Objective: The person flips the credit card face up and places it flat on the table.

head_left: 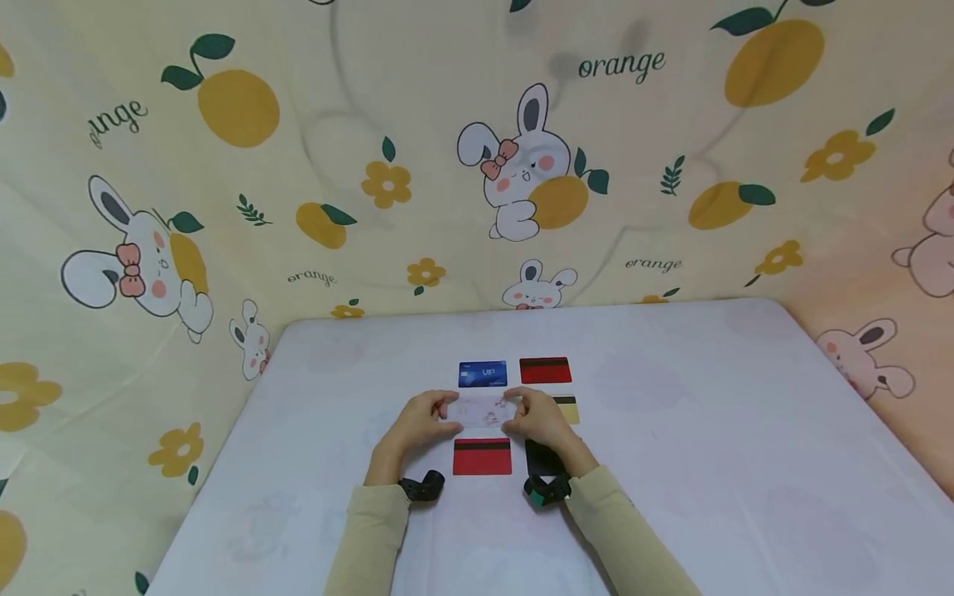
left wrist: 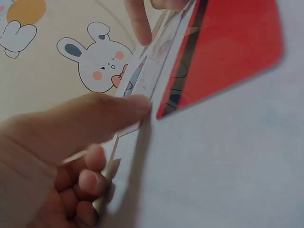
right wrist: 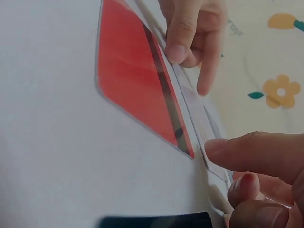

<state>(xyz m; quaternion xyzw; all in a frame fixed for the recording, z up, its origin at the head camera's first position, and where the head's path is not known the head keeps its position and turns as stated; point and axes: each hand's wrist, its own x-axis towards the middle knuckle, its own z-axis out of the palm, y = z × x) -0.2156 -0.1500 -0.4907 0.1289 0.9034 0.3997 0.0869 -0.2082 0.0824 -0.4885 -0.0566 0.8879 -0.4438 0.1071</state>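
Observation:
A pale card with a small printed pattern (head_left: 480, 410) lies between both hands in the middle of a group of cards. My left hand (head_left: 423, 420) holds its left end, thumb at the near corner and fingers at the far one. At the right end my right hand (head_left: 542, 418) holds it the same way. In the left wrist view the left thumb (left wrist: 135, 105) touches the card's near edge; the right thumb (right wrist: 221, 149) does so in the right wrist view. Just nearer lies a red card with a dark stripe (head_left: 482, 458).
Beyond the pale card lie a blue VIP card (head_left: 483, 374) and another red striped card (head_left: 546, 370). A yellowish striped card (head_left: 569, 410) and a black card (head_left: 542, 459) are partly hidden by the right hand and wrist. A patterned cloth (head_left: 447, 124) hangs behind the white table (head_left: 708, 463).

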